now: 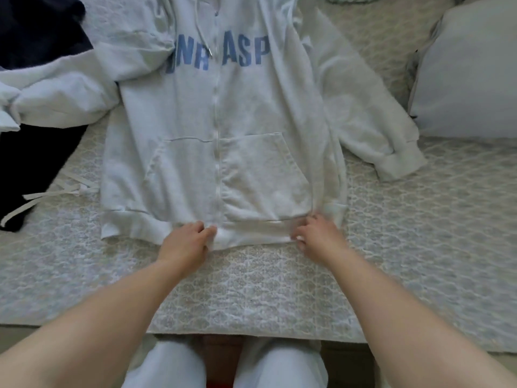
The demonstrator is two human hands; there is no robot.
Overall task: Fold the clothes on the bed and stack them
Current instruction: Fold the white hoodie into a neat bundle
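Note:
A white zip hoodie with blue letters lies front up across the patterned bed, its zipper shut. Its right sleeve stretches out to the right, cuff near the pillow. Its left sleeve is bunched up at the left. My left hand pinches the bottom hem just left of the zipper. My right hand grips the hem near the right corner, fingers curled into the fabric. The hood runs out of view at the top.
Dark navy clothing with white drawstrings lies at the left, partly under the bunched sleeve, and more dark cloth sits at the top left. A pale pillow stands at the right. The bed's front edge runs just above my knees.

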